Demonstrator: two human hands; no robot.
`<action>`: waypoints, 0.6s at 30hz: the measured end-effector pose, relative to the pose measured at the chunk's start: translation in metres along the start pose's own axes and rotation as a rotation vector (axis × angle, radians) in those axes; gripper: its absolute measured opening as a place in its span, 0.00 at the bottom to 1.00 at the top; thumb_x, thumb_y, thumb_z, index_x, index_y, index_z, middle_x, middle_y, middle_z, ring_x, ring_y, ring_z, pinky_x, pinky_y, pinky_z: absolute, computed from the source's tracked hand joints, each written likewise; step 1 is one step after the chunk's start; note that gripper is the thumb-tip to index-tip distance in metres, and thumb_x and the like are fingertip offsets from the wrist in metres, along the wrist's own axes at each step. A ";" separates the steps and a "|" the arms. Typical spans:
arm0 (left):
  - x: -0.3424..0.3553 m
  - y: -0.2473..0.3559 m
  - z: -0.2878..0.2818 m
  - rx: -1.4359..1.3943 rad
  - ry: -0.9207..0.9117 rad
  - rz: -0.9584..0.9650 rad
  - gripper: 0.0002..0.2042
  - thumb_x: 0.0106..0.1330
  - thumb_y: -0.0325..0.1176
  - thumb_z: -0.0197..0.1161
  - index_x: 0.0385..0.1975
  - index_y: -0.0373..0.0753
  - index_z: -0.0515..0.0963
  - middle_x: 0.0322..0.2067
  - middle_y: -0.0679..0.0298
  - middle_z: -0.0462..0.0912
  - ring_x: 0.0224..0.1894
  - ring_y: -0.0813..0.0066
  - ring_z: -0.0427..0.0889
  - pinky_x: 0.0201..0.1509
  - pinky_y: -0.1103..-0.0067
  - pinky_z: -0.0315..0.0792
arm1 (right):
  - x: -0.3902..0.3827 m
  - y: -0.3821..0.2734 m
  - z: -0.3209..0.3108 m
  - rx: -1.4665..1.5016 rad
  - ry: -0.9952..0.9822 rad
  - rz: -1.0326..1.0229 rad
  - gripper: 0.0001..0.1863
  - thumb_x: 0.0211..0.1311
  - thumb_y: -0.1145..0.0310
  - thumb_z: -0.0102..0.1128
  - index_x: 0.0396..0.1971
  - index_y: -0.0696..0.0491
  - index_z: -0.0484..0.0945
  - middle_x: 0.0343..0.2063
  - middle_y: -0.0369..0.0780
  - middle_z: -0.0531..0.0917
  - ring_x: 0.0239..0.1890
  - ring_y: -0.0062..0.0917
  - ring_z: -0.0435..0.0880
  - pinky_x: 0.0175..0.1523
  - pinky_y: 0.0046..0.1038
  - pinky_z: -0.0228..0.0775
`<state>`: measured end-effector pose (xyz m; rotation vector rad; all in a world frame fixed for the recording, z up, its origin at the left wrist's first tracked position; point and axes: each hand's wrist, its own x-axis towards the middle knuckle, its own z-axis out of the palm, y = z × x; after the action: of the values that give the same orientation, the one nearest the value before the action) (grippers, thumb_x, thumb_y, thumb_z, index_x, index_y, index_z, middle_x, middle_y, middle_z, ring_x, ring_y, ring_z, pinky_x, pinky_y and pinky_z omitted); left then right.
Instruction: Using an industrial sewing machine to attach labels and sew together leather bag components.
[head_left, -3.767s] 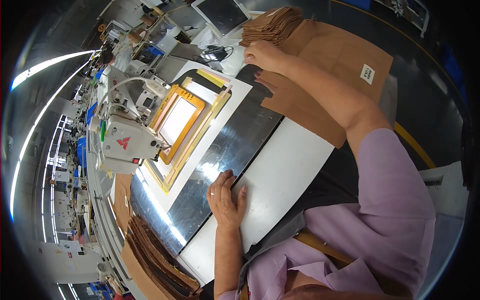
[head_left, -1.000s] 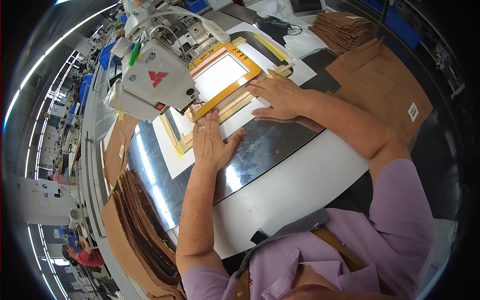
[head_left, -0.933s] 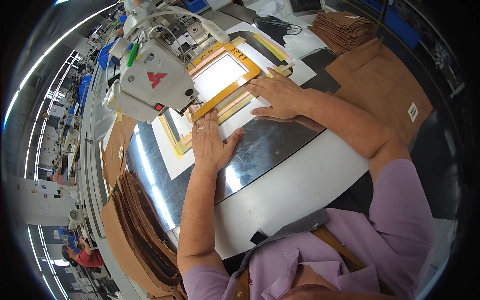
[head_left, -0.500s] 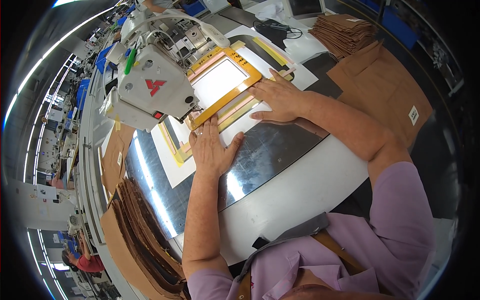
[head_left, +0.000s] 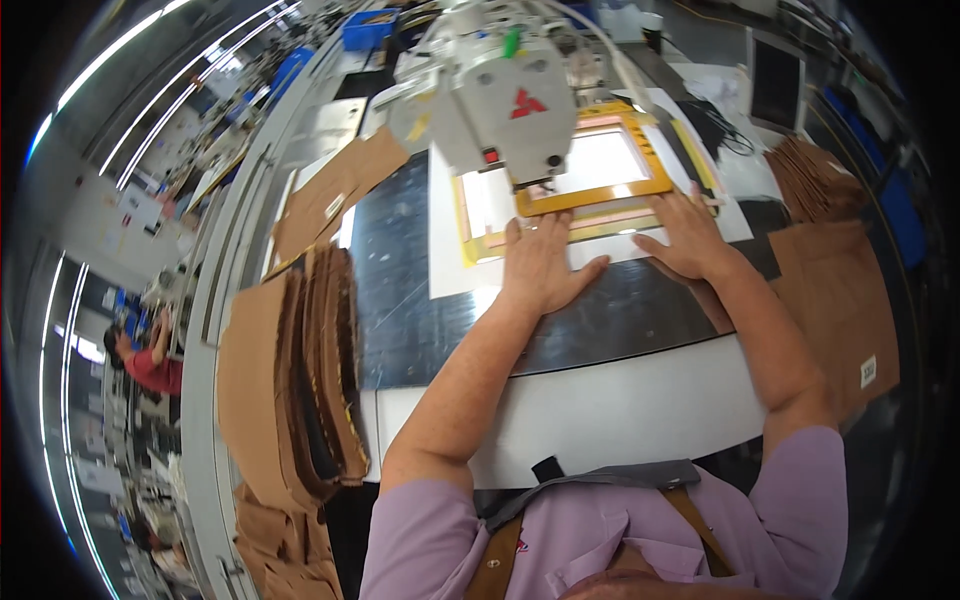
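Note:
Both palms lie flat at the near edge of a yellow rectangular frame (head_left: pixel 600 197) under a white sewing machine head (head_left: pixel 508 105). My left hand (head_left: pixel 540 262) has its fingers stretched out, the tips at the frame's near left part beside the needle area. Thumb apart, my right hand (head_left: pixel 688 238) rests at the frame's near right corner. Neither hand grips anything. Beneath the frame lies a white sheet (head_left: pixel 448 275) with yellow and pink strips, on a shiny metal plate (head_left: pixel 430 340). A white area shows inside the frame's opening; the needle tip is too small to make out.
A stack of brown fabric pieces (head_left: pixel 255 380) stands at the left, with a flat brown piece (head_left: pixel 345 190) beyond it. At the right are a brown panel (head_left: pixel 835 290) and another brown pile (head_left: pixel 815 180). A screen (head_left: pixel 778 85) stands far right; a co-worker (head_left: pixel 155 365) is far left.
My view has turned, so the machine, frame and both hands appear further right and more upright. Both hands remain flat at the frame's near edge. More of the left brown stack shows.

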<state>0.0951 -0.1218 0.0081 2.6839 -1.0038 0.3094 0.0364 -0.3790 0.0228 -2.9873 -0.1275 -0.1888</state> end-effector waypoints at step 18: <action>-0.149 -0.219 -0.199 0.430 0.298 -0.789 0.20 0.63 0.52 0.69 0.40 0.40 0.87 0.42 0.56 0.88 0.45 0.52 0.86 0.50 0.62 0.78 | 0.004 0.029 0.032 -0.148 0.167 0.248 0.39 0.75 0.41 0.44 0.70 0.61 0.65 0.76 0.47 0.57 0.80 0.38 0.51 0.80 0.53 0.34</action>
<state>0.1093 0.1913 0.1171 3.0039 0.2617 0.7777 0.0467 -0.4024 -0.0119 -3.0782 0.2859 -0.4330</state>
